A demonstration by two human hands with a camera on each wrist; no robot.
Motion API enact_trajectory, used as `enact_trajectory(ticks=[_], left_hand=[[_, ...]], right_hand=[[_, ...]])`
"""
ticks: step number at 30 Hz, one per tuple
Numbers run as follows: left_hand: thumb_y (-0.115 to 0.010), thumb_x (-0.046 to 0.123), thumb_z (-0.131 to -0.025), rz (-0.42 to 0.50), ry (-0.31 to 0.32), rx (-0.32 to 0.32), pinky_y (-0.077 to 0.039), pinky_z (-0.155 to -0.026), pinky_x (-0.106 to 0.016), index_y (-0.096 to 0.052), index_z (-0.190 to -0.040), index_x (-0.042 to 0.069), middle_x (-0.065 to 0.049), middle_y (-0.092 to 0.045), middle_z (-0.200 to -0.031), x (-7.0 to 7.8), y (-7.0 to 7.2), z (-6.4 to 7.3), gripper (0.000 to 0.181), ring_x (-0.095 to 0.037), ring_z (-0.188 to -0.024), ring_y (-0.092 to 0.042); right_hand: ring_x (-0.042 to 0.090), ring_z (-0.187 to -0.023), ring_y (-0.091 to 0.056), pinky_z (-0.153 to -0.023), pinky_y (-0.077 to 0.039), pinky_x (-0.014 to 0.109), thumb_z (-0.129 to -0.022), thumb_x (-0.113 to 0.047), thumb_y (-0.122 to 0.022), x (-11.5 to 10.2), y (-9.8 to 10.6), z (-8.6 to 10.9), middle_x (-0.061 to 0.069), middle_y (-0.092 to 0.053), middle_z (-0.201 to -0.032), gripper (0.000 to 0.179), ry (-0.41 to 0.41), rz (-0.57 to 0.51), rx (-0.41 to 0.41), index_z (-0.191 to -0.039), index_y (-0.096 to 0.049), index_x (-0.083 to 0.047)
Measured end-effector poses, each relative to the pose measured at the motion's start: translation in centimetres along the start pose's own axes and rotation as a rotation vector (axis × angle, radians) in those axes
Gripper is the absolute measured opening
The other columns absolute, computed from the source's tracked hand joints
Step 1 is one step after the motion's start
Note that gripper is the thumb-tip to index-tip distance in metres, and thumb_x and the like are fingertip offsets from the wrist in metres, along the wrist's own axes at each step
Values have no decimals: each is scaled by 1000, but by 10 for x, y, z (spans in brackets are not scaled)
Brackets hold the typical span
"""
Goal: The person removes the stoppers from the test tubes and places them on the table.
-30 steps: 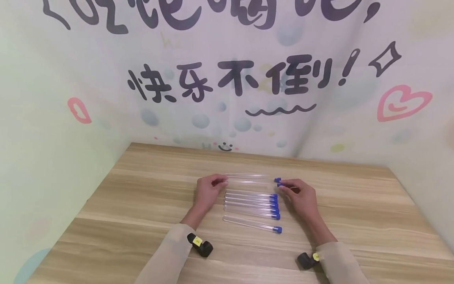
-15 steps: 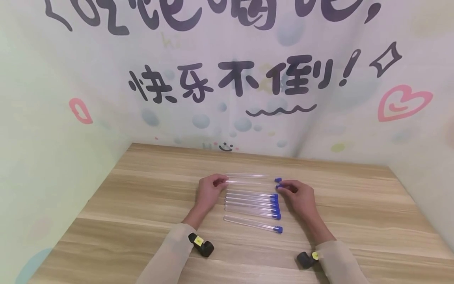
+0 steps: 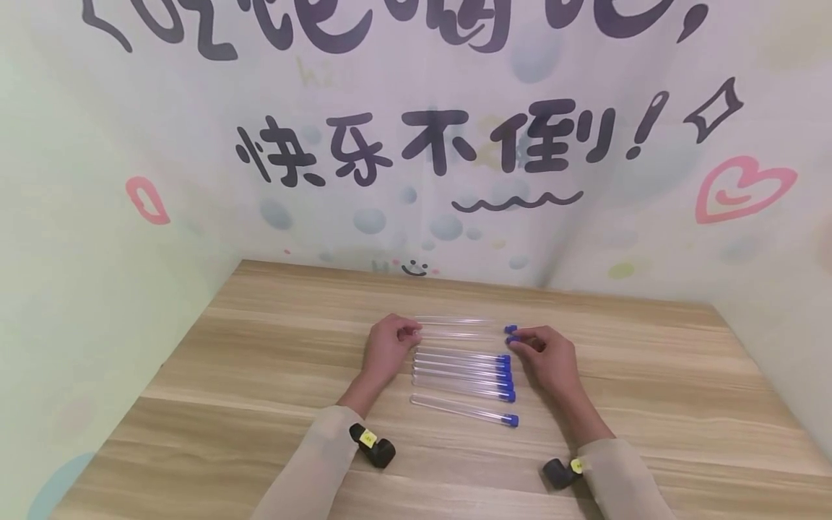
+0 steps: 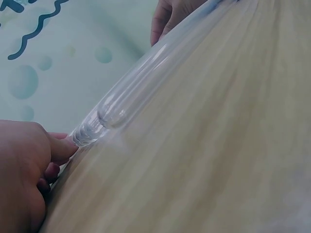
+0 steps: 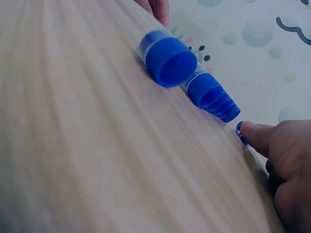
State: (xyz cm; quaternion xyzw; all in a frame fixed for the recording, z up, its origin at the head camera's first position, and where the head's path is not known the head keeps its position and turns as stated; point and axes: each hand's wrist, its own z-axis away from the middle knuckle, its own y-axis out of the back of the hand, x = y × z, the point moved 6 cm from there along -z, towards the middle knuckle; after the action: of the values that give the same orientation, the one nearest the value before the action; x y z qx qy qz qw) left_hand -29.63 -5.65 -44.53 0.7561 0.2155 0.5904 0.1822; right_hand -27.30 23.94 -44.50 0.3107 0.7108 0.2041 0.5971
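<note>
In the head view my left hand (image 3: pixel 388 348) pinches the rounded left end of a clear, uncapped test tube (image 3: pixel 458 335) lying on the table. A second uncapped test tube (image 3: pixel 455 320) lies just beyond it. Facing their right ends, my right hand (image 3: pixel 547 355) pinches a small blue cap (image 3: pixel 511 339) between thumb and index finger. Another blue cap (image 3: pixel 510 329) lies right behind that one. In the right wrist view the pinched cap (image 5: pixel 240 130) is mostly covered by the thumb. The left wrist view has my left fingers (image 4: pixel 63 146) at the tube's end.
Several capped test tubes (image 3: pixel 458 372) lie side by side nearer to me, blue caps to the right. One more capped tube (image 3: pixel 458 409) lies apart, closest to me. The wooden table (image 3: pixel 260 361) meets a printed cloth wall (image 3: pixel 364 242) at the back.
Very little differs. My left hand has shifted slightly to the right at the tube's end; my right hand stays nearly in place with the cap.
</note>
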Motion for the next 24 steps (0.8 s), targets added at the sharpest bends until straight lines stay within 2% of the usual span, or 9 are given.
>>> enact_trajectory(ticks=[24], left_hand=[[-79,10,-79,-13,-5,-16,-46,-66,-28,-73,-99,13,2,-59,-86,1,0,0,22,-14,-76,-52]], right_hand=[[19,-84,-54,-71,-44,30,-84,-23,-75,-1,-1,2,6,-63,-101,28,4,-4,5,-109,-70,-11]])
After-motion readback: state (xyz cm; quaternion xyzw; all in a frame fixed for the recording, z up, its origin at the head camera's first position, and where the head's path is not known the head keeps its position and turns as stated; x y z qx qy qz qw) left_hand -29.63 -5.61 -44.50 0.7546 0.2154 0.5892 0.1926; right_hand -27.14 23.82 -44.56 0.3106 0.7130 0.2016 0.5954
